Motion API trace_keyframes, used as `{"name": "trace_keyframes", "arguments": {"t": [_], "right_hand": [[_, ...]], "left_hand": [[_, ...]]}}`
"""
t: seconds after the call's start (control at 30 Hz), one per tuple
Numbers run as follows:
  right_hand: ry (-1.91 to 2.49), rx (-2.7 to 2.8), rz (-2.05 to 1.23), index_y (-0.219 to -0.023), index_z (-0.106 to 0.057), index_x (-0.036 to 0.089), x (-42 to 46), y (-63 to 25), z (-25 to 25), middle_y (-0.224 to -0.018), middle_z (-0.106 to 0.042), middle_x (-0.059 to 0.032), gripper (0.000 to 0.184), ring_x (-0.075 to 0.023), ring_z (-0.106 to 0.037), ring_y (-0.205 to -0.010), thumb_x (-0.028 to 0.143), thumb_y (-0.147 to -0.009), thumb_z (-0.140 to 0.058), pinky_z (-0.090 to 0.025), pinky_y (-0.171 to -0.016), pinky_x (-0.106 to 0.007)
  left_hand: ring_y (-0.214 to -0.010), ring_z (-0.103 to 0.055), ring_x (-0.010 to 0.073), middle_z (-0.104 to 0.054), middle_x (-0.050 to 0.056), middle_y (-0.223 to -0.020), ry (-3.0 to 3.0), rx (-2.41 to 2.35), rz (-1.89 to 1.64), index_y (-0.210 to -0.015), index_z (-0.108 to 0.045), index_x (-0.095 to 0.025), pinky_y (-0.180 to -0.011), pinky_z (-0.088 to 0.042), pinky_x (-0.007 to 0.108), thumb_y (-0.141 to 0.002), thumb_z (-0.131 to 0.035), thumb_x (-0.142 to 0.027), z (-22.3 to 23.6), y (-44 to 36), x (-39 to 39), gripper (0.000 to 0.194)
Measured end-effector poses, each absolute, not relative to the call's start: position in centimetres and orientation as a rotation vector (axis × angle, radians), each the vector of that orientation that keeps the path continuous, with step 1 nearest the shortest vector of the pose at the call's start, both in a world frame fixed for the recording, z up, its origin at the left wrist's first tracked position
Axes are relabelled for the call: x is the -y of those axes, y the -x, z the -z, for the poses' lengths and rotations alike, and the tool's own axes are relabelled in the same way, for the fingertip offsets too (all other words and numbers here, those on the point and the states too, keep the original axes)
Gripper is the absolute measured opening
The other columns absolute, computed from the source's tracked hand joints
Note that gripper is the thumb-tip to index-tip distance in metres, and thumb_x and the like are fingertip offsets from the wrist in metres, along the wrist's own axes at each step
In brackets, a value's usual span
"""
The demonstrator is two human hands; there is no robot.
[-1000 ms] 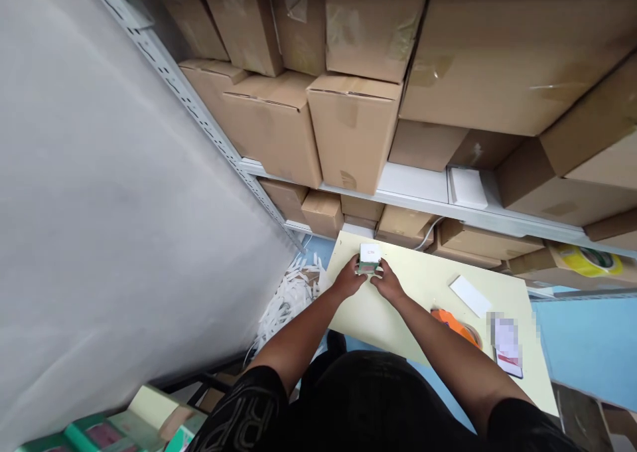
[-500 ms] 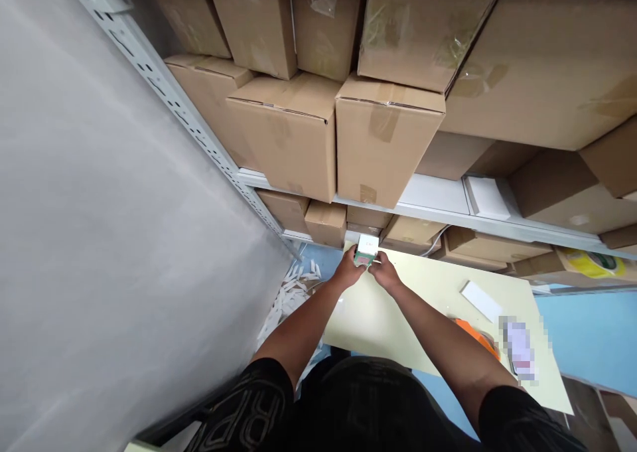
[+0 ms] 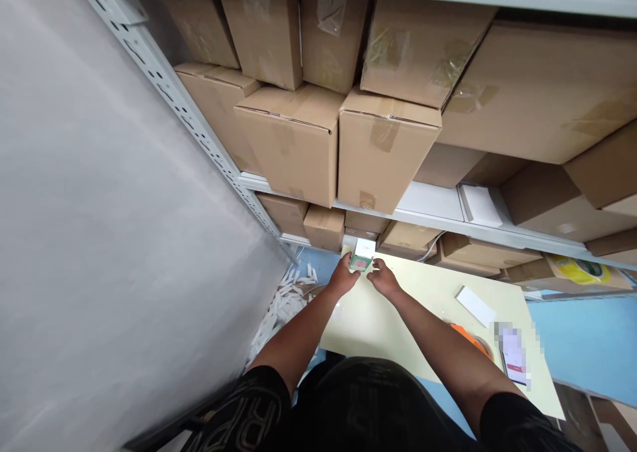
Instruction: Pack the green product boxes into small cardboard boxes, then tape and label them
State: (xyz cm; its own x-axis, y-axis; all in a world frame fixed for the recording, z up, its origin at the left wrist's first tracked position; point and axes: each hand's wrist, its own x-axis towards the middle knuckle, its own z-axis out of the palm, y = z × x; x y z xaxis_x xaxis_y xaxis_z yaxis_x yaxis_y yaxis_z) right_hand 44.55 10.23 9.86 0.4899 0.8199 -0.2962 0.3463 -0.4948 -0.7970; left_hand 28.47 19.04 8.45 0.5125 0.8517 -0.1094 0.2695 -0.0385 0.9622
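Note:
A small white and green box (image 3: 361, 262) stands at the far left end of the pale yellow table (image 3: 383, 326). My left hand (image 3: 343, 278) is closed on the box's left side, with the thumb at its near lower edge. Close by on the right is my right hand (image 3: 385, 279), its fingers apart and curved toward the box. It seems to hold nothing; whether a fingertip still touches the box is hard to tell.
Shelves with cardboard boxes (image 3: 388, 153) rise behind the table. On its right lie a white box (image 3: 476, 306), an orange tape dispenser (image 3: 470, 338) and a phone (image 3: 512, 356). White paper strips (image 3: 279, 309) fill the left side, beside a grey wall (image 3: 124, 239).
My right hand has loosened from the box and its fingers have spread. The left hand keeps its hold. The whole view has tilted up slightly, showing more of the upper shelf.

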Motion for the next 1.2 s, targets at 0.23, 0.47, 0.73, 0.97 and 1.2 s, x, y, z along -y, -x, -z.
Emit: {"name": "trace_keyframes", "arguments": {"t": [0.23,0.47,0.73,0.97,1.2], "right_hand": [[2.044,0.925,-0.955,-0.118,-0.058,0.026,-6.4,-45.0,-10.3,-0.119,-0.072,-0.0104,0.049,-0.0271,-0.074,-0.099,0.03,-0.07,-0.068,-0.057,-0.088,-0.043],[1.977,0.894,-1.106,-0.122,-0.056,0.024,1.1,-48.7,-9.7,-0.124,-0.07,-0.0115,0.05,-0.024,-0.073,-0.096,0.034,-0.074,-0.065,-0.056,-0.082,-0.036],[1.853,1.131,-1.327,-0.117,-0.06,0.023,8.3,-53.4,-9.2,-0.121,-0.073,-0.0116,0.045,-0.0262,-0.071,-0.104,0.04,-0.075,-0.065,-0.053,-0.087,-0.036],[1.758,1.353,-1.427,-0.102,-0.067,0.023,11.9,-54.3,-9.7,-0.105,-0.077,-0.0094,0.035,-0.0262,-0.072,-0.098,0.043,-0.074,-0.064,-0.053,-0.085,-0.035],[1.587,1.702,-1.542,-0.098,-0.071,0.024,14.8,-49.2,-10.9,-0.085,-0.075,-0.0046,0.033,-0.0247,-0.07,-0.084,0.046,-0.075,-0.061,-0.052,-0.074,-0.034]], "left_hand": [[-0.132,-0.059,0.0323,-0.052,0.019,-0.151,-1.485,-1.135,-0.569,-0.148,-0.045,-0.021,-0.11,-0.046,0.05,-0.075,-0.079,-0.022,-7.9,-26.1,-17.0,0.08],[-0.13,-0.061,0.0305,-0.055,0.018,-0.149,-1.326,-1.328,-0.655,-0.144,-0.048,-0.021,-0.108,-0.048,0.045,-0.079,-0.078,-0.026,-8.2,-22.2,-10.3,0.072],[-0.119,-0.065,0.027,-0.059,0.018,-0.141,-1.217,-1.61,-0.759,-0.14,-0.051,-0.018,-0.104,-0.05,0.042,-0.079,-0.073,-0.022,-10.4,-23.0,3.7,0.064],[-0.12,-0.062,0.025,-0.056,0.015,-0.143,-1.238,-1.711,-0.823,-0.143,-0.05,-0.019,-0.102,-0.052,0.04,-0.08,-0.07,-0.02,-12.1,-25.9,15.0,0.066],[-0.119,-0.063,0.0249,-0.056,0.014,-0.143,-1.198,-1.87,-0.932,-0.141,-0.054,-0.02,-0.104,-0.051,0.041,-0.079,-0.068,-0.017,-13.2,-22.6,24.5,0.064]]}}
